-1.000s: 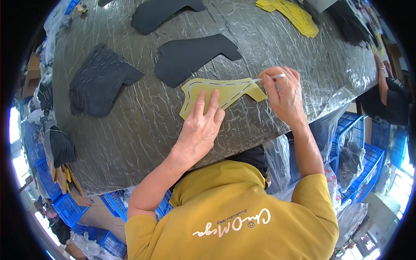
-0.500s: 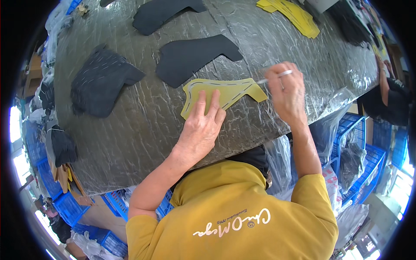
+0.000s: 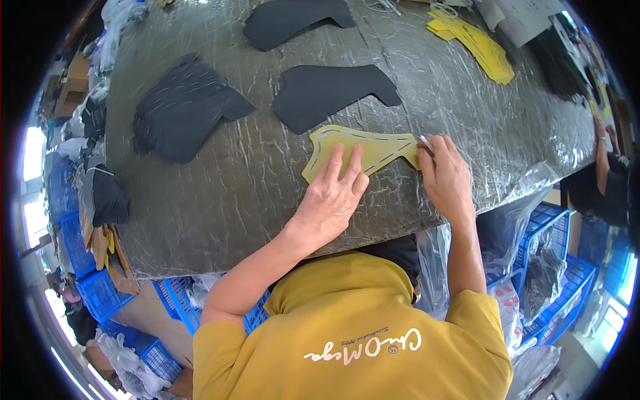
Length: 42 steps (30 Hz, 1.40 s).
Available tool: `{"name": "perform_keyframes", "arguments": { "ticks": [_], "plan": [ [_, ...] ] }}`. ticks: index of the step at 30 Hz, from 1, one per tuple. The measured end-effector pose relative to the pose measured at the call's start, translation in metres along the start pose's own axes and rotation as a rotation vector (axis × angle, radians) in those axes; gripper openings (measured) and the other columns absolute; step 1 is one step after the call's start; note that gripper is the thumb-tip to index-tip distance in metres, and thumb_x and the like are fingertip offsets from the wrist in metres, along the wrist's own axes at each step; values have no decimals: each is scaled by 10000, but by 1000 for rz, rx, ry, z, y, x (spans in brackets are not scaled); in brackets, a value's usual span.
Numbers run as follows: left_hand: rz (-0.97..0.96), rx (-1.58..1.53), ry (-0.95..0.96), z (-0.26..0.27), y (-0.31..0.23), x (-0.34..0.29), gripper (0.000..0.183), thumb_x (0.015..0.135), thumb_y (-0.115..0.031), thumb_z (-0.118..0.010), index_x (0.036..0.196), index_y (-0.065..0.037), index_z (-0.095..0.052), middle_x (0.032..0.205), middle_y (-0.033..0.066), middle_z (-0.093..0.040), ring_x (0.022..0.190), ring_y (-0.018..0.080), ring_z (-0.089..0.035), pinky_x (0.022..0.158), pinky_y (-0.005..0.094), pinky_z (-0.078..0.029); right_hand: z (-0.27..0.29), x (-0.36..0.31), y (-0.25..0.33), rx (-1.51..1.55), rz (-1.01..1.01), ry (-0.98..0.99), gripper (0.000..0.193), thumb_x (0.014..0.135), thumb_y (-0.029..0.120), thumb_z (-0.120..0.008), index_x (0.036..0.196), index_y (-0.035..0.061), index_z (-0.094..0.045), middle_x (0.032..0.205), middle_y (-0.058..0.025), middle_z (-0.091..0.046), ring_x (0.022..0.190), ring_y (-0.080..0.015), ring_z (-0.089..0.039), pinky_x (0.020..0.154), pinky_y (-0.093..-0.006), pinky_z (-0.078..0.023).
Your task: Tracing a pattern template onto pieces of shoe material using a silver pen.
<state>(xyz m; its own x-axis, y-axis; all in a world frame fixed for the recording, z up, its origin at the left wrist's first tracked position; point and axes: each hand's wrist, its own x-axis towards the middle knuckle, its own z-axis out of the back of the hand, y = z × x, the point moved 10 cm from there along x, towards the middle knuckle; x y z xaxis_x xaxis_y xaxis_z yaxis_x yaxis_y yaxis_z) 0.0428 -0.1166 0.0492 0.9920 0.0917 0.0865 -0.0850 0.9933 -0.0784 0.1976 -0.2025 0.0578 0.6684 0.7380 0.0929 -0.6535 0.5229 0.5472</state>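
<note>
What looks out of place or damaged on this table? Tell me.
Nothing stands out. The yellow template lies flat under the left hand, with the right hand holding a pen at its edge. The dark cut pieces lie flat and apart. The table cover is wrinkled all over, not torn.

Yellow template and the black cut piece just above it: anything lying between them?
Nothing. In the head view, only bare crinkled silver table cover separates the yellow template from the black cut piece; they lie close but apart.

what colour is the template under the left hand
Yellow, with a dashed line near its edge; the template shows best in the head view, under the left hand.
</note>
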Motion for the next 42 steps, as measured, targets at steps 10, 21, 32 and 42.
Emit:
{"name": "perform_keyframes", "arguments": {
  "ticks": [10, 21, 32, 42],
  "plan": [
    [257, -325, -348, 26, 29, -30, 554, 877, -67, -650, 1405, -16, -492, 1550, 183, -420, 1429, 410, -393, 1191, 586, -268, 3, -3, -48, 897, -111, -25, 117, 945, 118, -720, 1009, 45, -655, 803, 28, -610, 655, -62, -514, 576, -220, -392],
    [612, -355, -209, 12, 76, -45, 539, 778, -9, -750, 1239, -45, -474, 1245, 166, -478, 1202, 371, -475, 979, 508, -373, -1, 18, -131, 2242, -113, -29, 249, 1081, 98, -510, 1303, -12, -532, 996, -28, -522, 659, -66, -380, 528, -220, -305],
    [832, -1093, -706, 33, 169, -127, 424, 848, 93, -553, 1223, -59, -427, 1127, 77, -484, 982, 131, -499, 882, 309, -467, -3, 9, -162, 2184, -139, -25, 247, 1109, 117, -448, 1262, -66, -514, 1035, -89, -549, 668, -87, -368, 544, -234, -310],
    [494, -120, -605, 87, 203, -90, 522, 840, 14, -643, 1347, -4, -521, 1394, 216, -498, 1307, 390, -478, 1107, 485, -384, -4, 13, -157, 2066, -213, -95, 187, 1092, 111, -504, 1209, -31, -533, 1010, -49, -549, 654, -60, -385, 516, -203, -323]
  ]
}}
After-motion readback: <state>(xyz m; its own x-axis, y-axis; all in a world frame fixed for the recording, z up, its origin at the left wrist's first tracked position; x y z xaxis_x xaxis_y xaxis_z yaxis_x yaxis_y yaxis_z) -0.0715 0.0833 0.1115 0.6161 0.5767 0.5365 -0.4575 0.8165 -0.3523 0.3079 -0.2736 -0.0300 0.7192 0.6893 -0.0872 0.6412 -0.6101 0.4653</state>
